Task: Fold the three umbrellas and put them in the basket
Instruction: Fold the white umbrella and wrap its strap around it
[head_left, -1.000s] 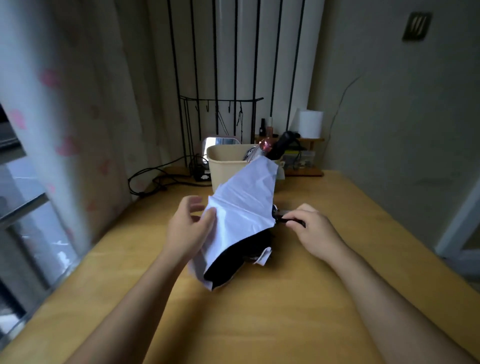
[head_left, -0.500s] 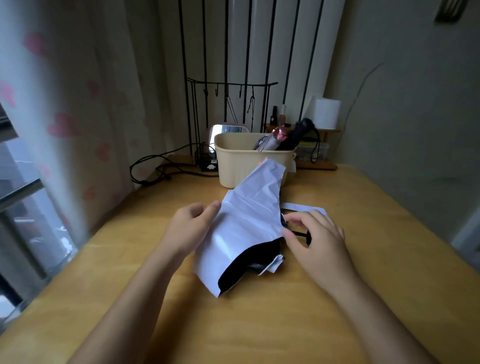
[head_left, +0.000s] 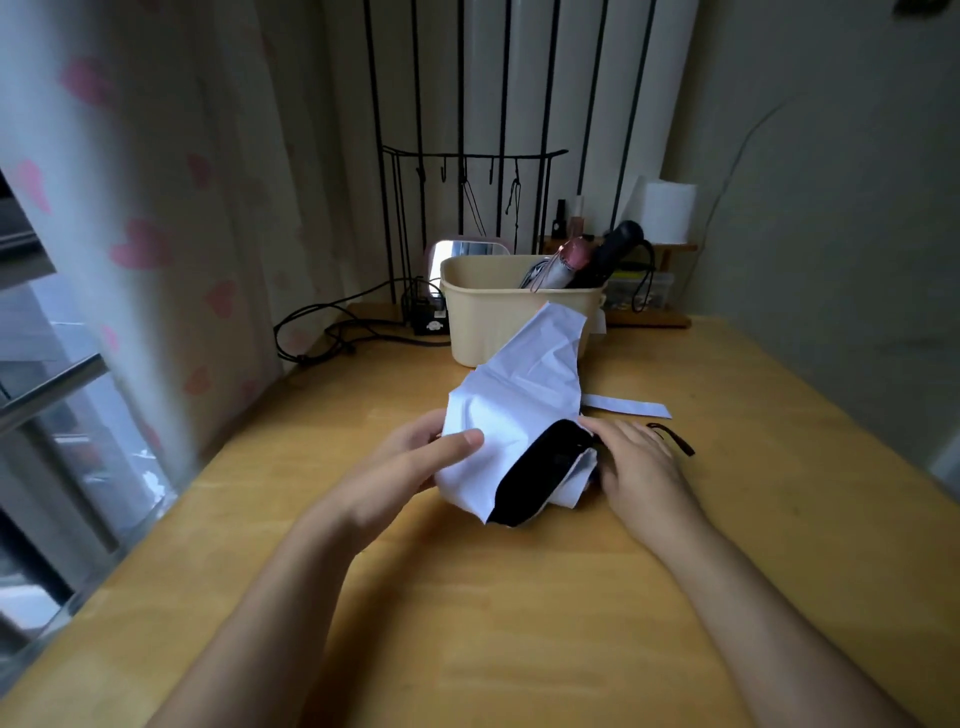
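A white umbrella (head_left: 524, 405) with a black lining lies collapsed on the wooden table (head_left: 519, 597), its cloth loose and its tip leaning toward the basket. My left hand (head_left: 415, 457) pinches the white cloth on its left side, thumb on top. On the umbrella's right side, over the black lining, rests my right hand (head_left: 639, 462); the handle is hidden under it. The white closing strap (head_left: 626, 405) and a dark wrist cord (head_left: 675, 441) trail to the right. The beige basket (head_left: 488, 312) behind holds a pink-handled umbrella (head_left: 563, 262) and a black umbrella (head_left: 610, 252).
A mirror (head_left: 467, 249), a black hook rack (head_left: 467, 156) and dark cables (head_left: 332, 332) sit behind and left of the basket. A small wooden shelf (head_left: 649, 317) with bottles and a white roll (head_left: 667, 210) stands at the back right. A curtain and window run along the left.
The left thumb has come over the white cloth and gathered it tighter. The right hand has slid down onto the black lining, and the dark cord now lies free to its right.
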